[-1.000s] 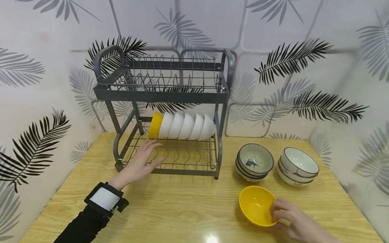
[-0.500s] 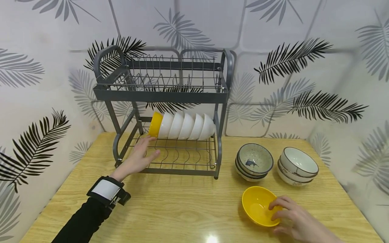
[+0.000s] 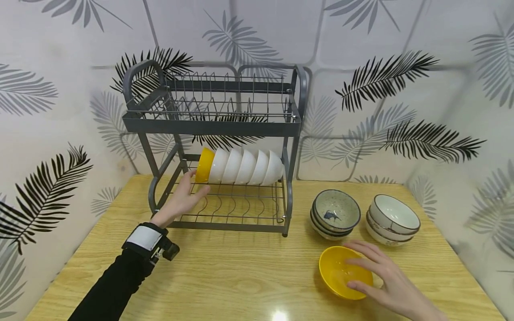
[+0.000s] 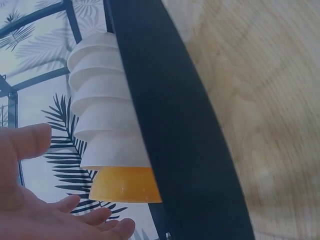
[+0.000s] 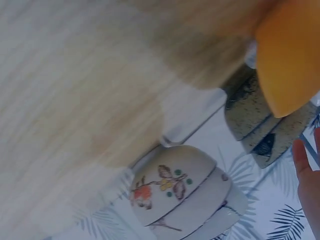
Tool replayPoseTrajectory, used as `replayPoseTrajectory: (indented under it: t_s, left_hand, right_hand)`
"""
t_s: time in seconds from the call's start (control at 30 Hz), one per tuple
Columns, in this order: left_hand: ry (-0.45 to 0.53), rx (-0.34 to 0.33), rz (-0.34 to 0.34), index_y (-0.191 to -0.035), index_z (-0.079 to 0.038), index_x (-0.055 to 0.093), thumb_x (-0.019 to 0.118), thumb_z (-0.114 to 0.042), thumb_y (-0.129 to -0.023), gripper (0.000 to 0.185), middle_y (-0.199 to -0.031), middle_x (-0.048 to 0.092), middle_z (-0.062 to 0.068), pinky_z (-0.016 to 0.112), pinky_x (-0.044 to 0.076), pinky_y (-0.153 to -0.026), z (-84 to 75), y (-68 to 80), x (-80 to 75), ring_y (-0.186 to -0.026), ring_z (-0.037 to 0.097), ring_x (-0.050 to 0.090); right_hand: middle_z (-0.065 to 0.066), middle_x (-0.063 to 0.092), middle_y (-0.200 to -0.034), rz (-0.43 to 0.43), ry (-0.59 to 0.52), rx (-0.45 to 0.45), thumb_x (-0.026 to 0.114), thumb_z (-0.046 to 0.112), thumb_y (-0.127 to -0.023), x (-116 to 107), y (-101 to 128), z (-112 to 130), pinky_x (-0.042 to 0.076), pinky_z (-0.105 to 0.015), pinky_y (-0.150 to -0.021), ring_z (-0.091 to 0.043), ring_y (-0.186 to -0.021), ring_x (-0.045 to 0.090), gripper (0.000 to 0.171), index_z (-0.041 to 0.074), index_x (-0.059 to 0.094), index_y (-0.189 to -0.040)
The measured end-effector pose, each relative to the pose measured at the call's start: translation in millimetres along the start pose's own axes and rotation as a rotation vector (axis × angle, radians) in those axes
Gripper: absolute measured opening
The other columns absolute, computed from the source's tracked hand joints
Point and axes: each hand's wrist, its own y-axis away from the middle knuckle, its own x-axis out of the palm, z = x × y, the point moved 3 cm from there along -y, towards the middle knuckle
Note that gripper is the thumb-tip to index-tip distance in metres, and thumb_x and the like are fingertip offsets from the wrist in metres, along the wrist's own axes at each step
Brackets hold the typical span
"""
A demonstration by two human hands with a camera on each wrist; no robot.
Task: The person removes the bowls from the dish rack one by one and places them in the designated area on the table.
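On the rack's lower shelf, a yellow bowl [image 3: 204,165] lies on its side at the left end of a row of nested white bowls [image 3: 246,167]. My left hand [image 3: 181,198] reaches to it, fingertips right at its base and thumb spread apart. In the left wrist view the hand [image 4: 47,215] is spread beside the yellow bowl [image 4: 125,185]. Another yellow bowl [image 3: 336,277] stands on the table at the right. Over its right side my right hand [image 3: 387,276] is spread, fingers and thumb apart. The right wrist view shows that bowl [image 5: 292,60] at the edge.
A grey two-tier dish rack [image 3: 213,128] stands against the patterned wall. Right of it on the table are a stack of speckled bowls [image 3: 336,209] and a stack of white bowls [image 3: 395,216] with dark rims. Wire dividers line the upper tier.
My right hand has let go of the near yellow bowl and lifted, spreading its fingers over it. That bowl shifted slightly right. My left hand has moved left and up, to the racked yellow bowl's base.
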Motion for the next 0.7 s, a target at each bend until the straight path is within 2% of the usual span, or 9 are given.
replayPoseTrajectory:
  t_s: [0.27, 0.47, 0.7]
  left_hand:
    - [0.062, -0.054, 0.019, -0.158, 0.005, 0.003, 0.049, -0.025, -0.106, 0.075, -0.164, 0.009, 0.032, 0.069, 0.017, -0.122, -0.3, -13.6, -5.2, -0.153, 0.050, 0.011]
    - [0.082, -0.091, 0.020, -0.158, 0.003, 0.001, 0.049, -0.027, -0.106, 0.078, -0.162, 0.012, 0.032, 0.068, 0.020, -0.122, 0.6, -21.7, -6.4, -0.153, 0.049, 0.014]
    - [0.117, -0.122, 0.017, -0.156, 0.006, 0.005, 0.048, -0.026, -0.106, 0.074, -0.160, 0.017, 0.035, 0.065, 0.027, -0.121, 4.6, -33.2, -7.5, -0.149, 0.049, 0.021]
  right_hand:
    - [-0.010, 0.049, -0.155, 0.039, -0.028, 0.083, 0.077, 0.011, -0.086, 1.8, -20.0, 9.4, 0.011, -0.005, -0.120, 0.004, -0.152, 0.022, 0.045, 0.016, 0.067, -0.129]
    - [-0.001, 0.042, -0.160, 0.038, -0.098, 0.110, 0.071, 0.005, -0.090, 2.7, -28.6, 8.8, 0.013, -0.004, -0.120, 0.004, -0.152, 0.022, 0.049, 0.020, 0.062, -0.136]
    - [-0.001, 0.043, -0.160, 0.004, -0.231, 0.143, 0.062, -0.002, -0.094, 4.4, -32.3, 5.7, 0.017, -0.001, -0.115, 0.008, -0.149, 0.025, 0.047, 0.018, 0.061, -0.137]
